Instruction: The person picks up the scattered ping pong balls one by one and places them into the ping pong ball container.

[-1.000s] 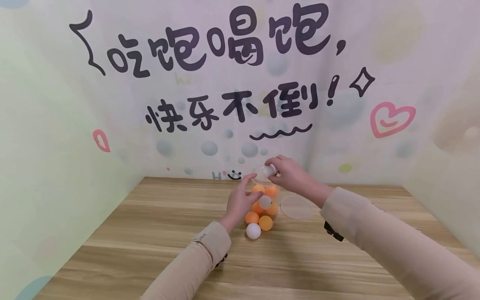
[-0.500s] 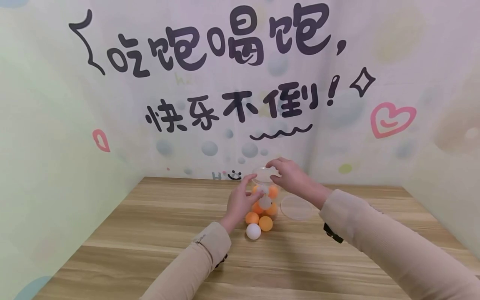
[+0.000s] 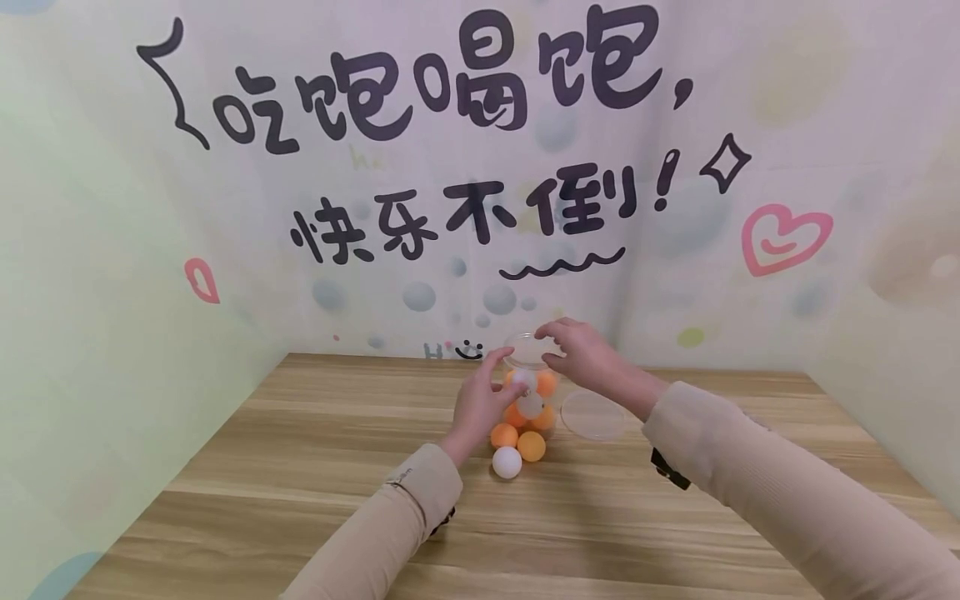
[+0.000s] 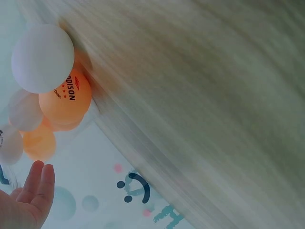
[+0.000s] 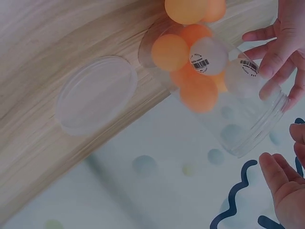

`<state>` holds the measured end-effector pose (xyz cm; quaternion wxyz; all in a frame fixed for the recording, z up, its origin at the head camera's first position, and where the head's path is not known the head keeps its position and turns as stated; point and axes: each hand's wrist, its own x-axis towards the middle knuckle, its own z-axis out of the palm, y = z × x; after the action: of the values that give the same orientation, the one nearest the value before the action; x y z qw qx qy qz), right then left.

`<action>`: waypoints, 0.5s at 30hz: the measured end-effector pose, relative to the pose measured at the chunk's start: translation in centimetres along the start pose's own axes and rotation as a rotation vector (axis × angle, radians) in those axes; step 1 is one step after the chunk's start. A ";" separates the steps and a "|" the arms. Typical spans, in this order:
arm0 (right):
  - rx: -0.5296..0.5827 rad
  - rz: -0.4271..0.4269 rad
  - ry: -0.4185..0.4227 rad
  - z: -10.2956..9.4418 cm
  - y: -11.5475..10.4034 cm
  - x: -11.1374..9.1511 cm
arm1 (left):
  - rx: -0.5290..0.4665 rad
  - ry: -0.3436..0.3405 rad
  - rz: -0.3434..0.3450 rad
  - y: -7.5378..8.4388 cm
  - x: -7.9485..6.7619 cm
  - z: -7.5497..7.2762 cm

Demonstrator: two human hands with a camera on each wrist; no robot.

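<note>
Your left hand (image 3: 483, 402) grips a clear, cylindrical plastic jar (image 5: 224, 126); your right hand (image 3: 587, 354) has its fingers apart and holds nothing.
The jar stands upright on the brown wood-grain worktop (image 3: 300, 467), holding orange and white table-tennis balls, one white ball (image 5: 242, 78) high up near the rim. Just in front, outside it, lie two orange table-tennis balls (image 3: 532, 447) and a plain-looking white table-tennis ball (image 3: 507, 462); the round, translucent plastic lid (image 3: 593, 415) lies flat to the right. For filling, seemingly the step in hand, hold the jar firmly without squeezing, tuck your left fingers clear of the mouth, and lower each ball centrally rather than dropping it.
</note>
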<state>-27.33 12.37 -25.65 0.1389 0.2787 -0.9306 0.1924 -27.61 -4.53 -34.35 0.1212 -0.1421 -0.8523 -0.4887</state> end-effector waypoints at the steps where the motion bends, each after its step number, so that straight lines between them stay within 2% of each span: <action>1: 0.005 0.001 0.003 0.0 0.1 -0.1 | 0.001 0.000 -0.001 0.0 0.0 0.0; 15: 0.073 0.083 0.009 1.1 1.7 -1.6 | -0.010 -0.005 -0.009 0.0 0.0 0.0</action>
<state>-27.19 13.94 -27.72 0.1246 0.2438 -0.9332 0.2329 -27.61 -4.50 -34.31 0.1163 -0.1401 -0.8508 -0.4930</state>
